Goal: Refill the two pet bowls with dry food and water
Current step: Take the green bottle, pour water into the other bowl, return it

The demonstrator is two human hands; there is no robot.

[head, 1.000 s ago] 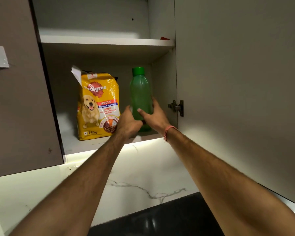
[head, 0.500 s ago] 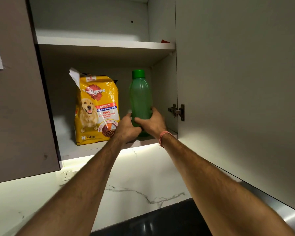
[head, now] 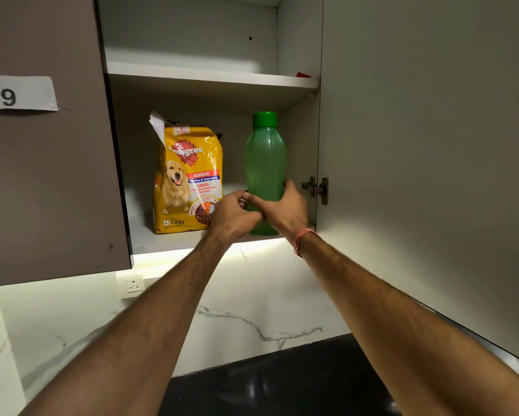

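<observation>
On the lower shelf of the open cupboard, the green bottle is standing upright at the right, just beside the yellow food bag, and both hands are wrapping its lower half: the left hand curling round from the left, the right hand gripping from the right. Lifting it well probably means keeping it upright, drawing it straight toward the near edge, clear of the bag and the door hinge. The cap is looking closed, so spilling seems unlikely.
</observation>
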